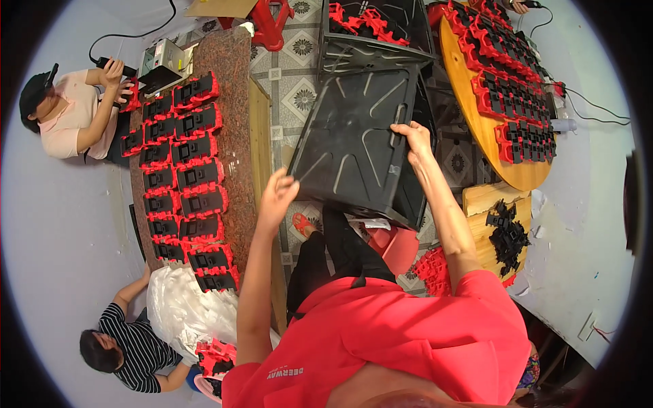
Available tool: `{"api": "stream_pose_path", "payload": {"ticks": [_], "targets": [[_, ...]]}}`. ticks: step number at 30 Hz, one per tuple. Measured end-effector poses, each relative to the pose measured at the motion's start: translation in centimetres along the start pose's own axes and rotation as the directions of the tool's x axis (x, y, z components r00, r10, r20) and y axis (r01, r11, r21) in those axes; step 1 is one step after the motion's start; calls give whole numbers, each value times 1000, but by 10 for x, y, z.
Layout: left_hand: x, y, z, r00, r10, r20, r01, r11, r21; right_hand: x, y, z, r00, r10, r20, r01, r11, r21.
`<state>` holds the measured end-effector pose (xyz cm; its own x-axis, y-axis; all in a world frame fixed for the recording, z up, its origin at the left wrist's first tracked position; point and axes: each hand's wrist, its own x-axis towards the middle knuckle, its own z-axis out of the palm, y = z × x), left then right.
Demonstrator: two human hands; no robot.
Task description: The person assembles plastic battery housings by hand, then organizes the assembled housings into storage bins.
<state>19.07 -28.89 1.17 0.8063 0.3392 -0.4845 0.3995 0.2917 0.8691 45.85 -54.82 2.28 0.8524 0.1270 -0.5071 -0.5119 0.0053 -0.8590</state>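
Note:
Between my two hands, a black plastic crate (pixel 350 136) is tilted, with a broad ribbed face turned up toward me. My right hand (pixel 413 139) is closed on its right edge, fingers hooked at a slot there. At the near left corner, my left hand (pixel 277 194) has its fingers curled against the edge; the underside of this grip is hidden. Just beyond stands another black crate (pixel 374 54) holding several red and black parts (pixel 367 24). More black crate wall shows below and to the right of the tilted one.
Left, a brown stone-topped table (pixel 235 136) carries rows of red-black parts (pixel 197 173); two people work beside it. Right, a round wooden table (pixel 476 102) holds more. Black pieces (pixel 507 238) lie on a wooden surface. A red stool (pixel 394 248) stands by my legs.

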Motion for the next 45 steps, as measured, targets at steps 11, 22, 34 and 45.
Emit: {"api": "stream_pose_path", "payload": {"ticks": [11, 22, 34, 45], "targets": [[-95, -93, -15, 880, -350, -322, 352, 934, -55, 135, 145, -63, 862, 505, 54, -480, 774, 413], [-104, -95, -8, 765, -509, -394, 549, 835, -12, 140, 329, 26, 965, 250, -77, -73, 541, 838], [-81, -98, 4, 723, -577, -380, 628, 778, 15, 249, 403, 171, 536, 817, 212, -689, 278, 669], [-66, -105, -6, 862, -451, -230, 462, 887, -6, 151, 376, -48, 920, 348, 182, -78, 618, -783]]}}
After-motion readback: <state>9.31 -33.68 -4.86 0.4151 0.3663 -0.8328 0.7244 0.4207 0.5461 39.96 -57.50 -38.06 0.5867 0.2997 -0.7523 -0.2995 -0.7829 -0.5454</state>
